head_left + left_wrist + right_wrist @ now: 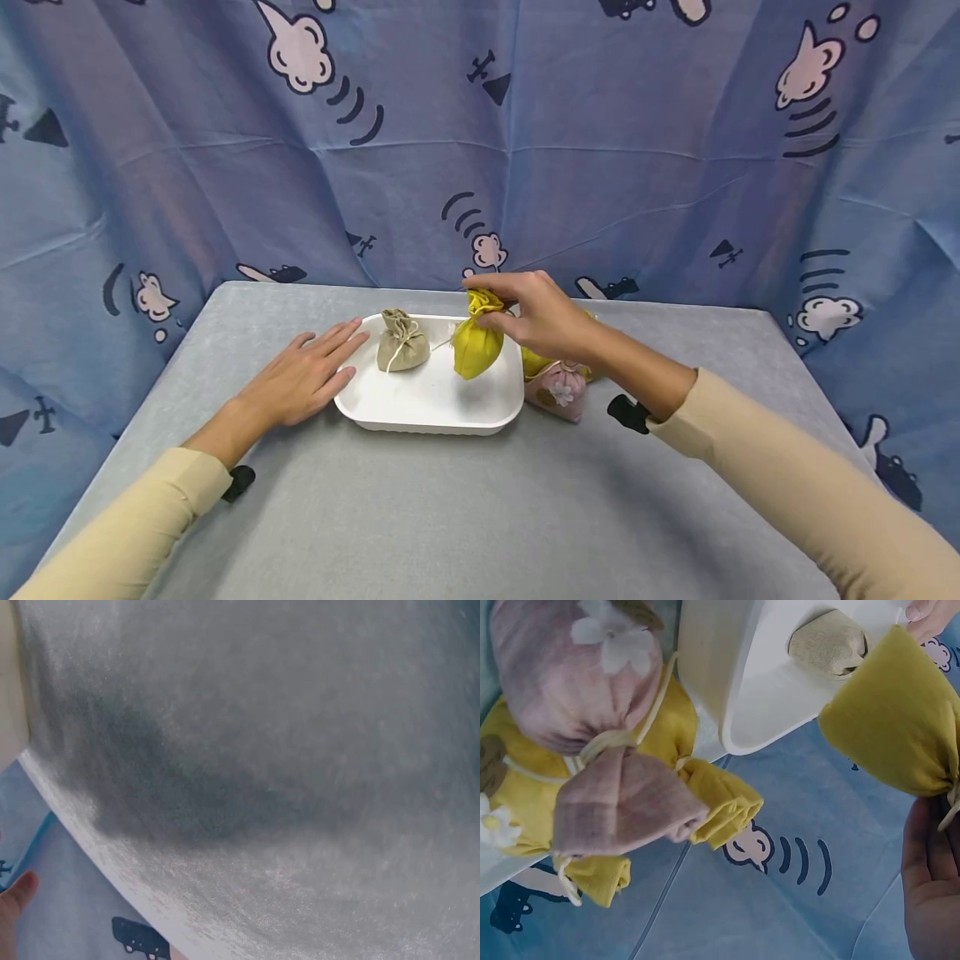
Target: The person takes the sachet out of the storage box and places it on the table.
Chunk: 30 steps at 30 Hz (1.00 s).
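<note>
My right hand [542,313] pinches a yellow drawstring pouch [477,346] by its gathered neck and holds it over the right side of a white tray [427,408]. In the right wrist view the yellow pouch [900,712] hangs above the fingers, its cord trailing. A beige drawstring pouch [403,346] sits inside the tray at the back left. My left hand [311,375] has its fingers extended and touches the tray's left rim. Only a thumb tip [21,892] of the left hand shows at the left wrist view's lower left.
Right of the tray lies a pink pouch [558,390] with a white flower, against yellow pouches [671,720] partly hidden by it and by my right arm. The grey table [480,508] meets a patterned blue curtain [600,192] at its back edge.
</note>
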Available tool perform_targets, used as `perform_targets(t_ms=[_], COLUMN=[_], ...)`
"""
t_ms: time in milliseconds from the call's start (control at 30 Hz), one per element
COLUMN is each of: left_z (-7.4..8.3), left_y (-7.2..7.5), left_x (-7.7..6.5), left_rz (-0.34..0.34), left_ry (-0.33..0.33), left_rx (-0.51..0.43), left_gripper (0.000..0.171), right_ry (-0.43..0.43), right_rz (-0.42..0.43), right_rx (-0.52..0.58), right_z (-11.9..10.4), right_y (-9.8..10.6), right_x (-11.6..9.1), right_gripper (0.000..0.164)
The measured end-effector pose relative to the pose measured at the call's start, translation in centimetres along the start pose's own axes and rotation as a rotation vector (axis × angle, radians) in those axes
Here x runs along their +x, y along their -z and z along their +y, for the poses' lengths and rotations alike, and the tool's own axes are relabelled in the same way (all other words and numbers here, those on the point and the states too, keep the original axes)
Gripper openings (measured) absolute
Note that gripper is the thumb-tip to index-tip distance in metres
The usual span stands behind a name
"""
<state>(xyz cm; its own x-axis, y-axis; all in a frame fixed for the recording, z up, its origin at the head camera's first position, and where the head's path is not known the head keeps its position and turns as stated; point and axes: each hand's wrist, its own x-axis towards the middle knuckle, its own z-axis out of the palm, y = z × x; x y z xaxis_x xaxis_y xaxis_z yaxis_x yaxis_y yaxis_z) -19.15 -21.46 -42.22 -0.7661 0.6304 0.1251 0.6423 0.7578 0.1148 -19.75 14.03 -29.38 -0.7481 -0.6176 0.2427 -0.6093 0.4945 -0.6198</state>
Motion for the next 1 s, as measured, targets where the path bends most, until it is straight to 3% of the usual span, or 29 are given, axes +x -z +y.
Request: perform_targets(t_ms=[333,733,1000], left_z=[-0.2,-0.1,-0.1], left_y=[0.0,-0.2,-0.2], left_x=[-0.1,-0.2,-0.1], left_rz=[0.009,0.005,0.019], left_ry=[-0.005,-0.003,-0.010], left_rx=[0.011,0.007,0.010], left_gripper=[0.057,0.057,0.057], right_ry=[-0.010,-0.065,-0.050], right_rz=[0.015,0.047,0.098], right_rx=[-0.034,-0.093,-0.140], right_z=[0.1,1.3,2.0], right_y=[1.8,4.4,6.3], right_x=[-0.8,-3.1,-4.8], right_gripper=[0.049,0.047,0.046])
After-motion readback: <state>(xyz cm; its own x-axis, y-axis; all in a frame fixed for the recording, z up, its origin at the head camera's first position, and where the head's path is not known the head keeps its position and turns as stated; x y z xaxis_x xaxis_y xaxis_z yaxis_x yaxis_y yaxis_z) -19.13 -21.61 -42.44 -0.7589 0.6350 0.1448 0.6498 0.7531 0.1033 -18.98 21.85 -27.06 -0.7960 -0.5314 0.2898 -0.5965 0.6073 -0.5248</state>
